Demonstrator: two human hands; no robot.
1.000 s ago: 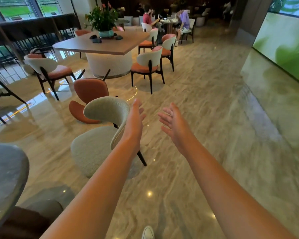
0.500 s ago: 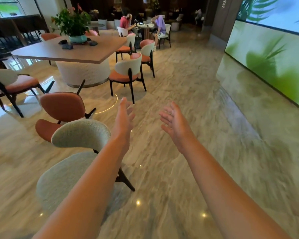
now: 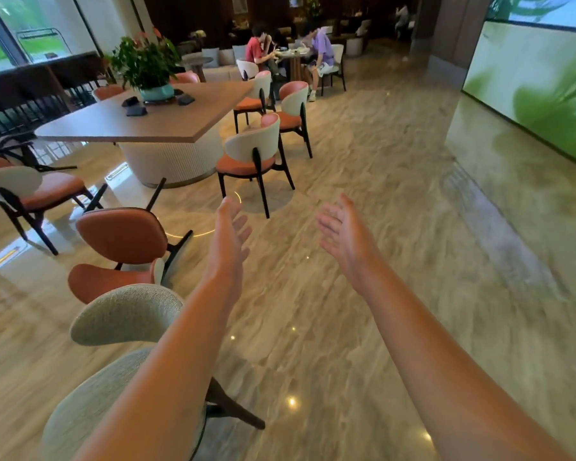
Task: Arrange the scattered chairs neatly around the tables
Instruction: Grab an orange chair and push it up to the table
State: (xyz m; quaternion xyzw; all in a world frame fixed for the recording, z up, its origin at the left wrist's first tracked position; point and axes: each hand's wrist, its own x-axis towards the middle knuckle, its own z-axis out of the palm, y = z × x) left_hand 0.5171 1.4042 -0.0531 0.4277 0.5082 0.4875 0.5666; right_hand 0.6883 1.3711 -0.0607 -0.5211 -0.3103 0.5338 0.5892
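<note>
Over bare floor (image 3: 363,181), left hand (image 3: 228,237) and right hand (image 3: 345,236) spread empty.

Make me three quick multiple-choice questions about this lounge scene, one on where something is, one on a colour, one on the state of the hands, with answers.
1. Where is the potted plant?
A. on the big table
B. on the floor
C. on a chair

2. What colour is the overturned chair?
A. blue
B. orange
C. black

3. What are the hands doing?
A. gripping a chair
B. held open, empty
C. pressing the table

Answers: 1 A, its pot stands on the big table. 2 B, seat and back are orange. 3 B, left hand and right hand have straight fingers and touch nothing.
</note>
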